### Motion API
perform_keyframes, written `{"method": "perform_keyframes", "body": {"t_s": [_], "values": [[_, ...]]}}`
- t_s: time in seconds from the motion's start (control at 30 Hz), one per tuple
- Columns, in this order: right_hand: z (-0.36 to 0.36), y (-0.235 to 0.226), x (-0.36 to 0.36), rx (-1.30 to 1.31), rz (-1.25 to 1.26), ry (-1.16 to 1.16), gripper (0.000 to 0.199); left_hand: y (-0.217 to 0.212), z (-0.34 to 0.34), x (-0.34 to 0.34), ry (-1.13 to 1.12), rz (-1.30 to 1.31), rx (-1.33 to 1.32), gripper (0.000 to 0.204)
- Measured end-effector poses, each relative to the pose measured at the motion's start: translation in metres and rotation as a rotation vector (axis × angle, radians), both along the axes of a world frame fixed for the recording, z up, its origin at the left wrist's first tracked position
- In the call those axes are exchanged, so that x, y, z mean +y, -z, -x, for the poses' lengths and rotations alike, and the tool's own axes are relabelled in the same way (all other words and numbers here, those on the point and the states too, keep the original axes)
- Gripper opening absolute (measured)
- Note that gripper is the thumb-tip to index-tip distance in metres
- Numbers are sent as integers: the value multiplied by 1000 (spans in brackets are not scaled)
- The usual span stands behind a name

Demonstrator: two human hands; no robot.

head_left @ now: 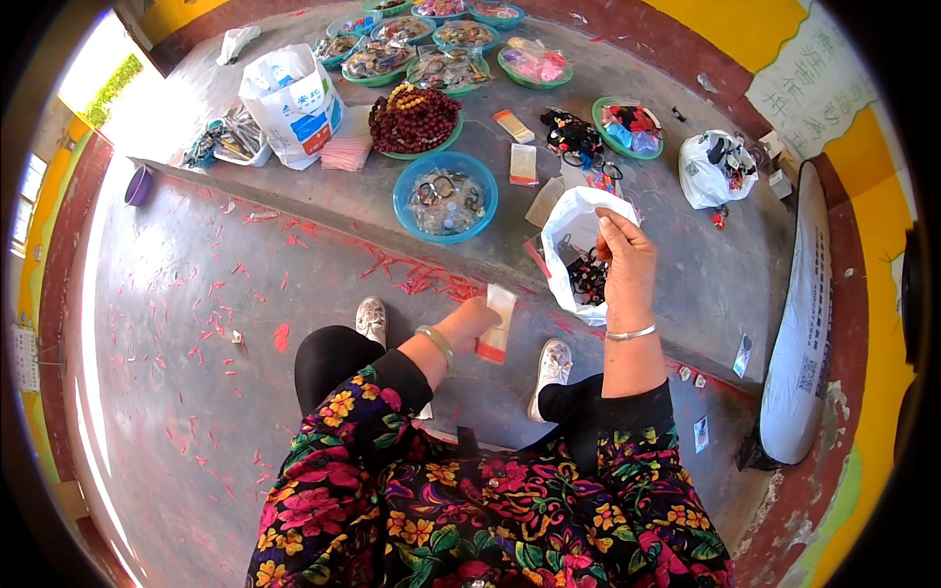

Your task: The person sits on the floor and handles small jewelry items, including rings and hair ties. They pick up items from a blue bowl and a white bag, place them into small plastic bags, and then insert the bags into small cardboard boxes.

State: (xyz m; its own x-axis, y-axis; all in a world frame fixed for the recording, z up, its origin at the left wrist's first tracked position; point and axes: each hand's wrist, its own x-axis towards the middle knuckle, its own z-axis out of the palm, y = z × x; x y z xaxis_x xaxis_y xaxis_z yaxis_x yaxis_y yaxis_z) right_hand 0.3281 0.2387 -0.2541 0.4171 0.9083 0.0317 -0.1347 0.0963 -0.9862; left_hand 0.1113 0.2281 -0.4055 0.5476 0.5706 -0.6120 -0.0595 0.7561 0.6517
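My right hand (625, 257) grips the rim of a white plastic bag (573, 227) that stands open on the grey step, with dark small items inside it. My left hand (473, 316) hangs lower, between my knees, and holds a small flat packet (496, 336) that is white with a red end. Both wrists wear bangles. A blue bowl (446, 196) of clear-wrapped pieces sits on the step just beyond my left hand.
Further along the step are a green bowl of dark red beads (414, 120), several green bowls of packets (449, 69), a white shopping bag (292, 103), another white bag (714, 169) and loose packets. A long white sack (802, 323) lies at the right. Red scraps litter the floor.
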Motion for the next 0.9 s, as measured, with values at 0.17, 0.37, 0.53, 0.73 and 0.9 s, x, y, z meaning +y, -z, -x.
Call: {"method": "perform_keyframes", "body": {"t_s": [0.17, 0.37, 0.53, 0.73, 0.9], "values": [[-7, -3, -1, 26, 6, 17, 17, 48, -18, 2, -47, 21, 208, 29], [-8, -1, -2, 54, 18, -3, 17, 30, -43, 83, -113, -330, 249, 26], [-6, -2, -4, 151, 47, -47, 16, -23, -36, 88, -11, -211, 455, 26], [6, 10, -5, 360, 98, -81, 10, -80, -38, 41, 64, -539, 154, 40], [32, 7, -8, 401, 183, -130, 7, -129, -32, 2, -269, -474, -102, 36]]}}
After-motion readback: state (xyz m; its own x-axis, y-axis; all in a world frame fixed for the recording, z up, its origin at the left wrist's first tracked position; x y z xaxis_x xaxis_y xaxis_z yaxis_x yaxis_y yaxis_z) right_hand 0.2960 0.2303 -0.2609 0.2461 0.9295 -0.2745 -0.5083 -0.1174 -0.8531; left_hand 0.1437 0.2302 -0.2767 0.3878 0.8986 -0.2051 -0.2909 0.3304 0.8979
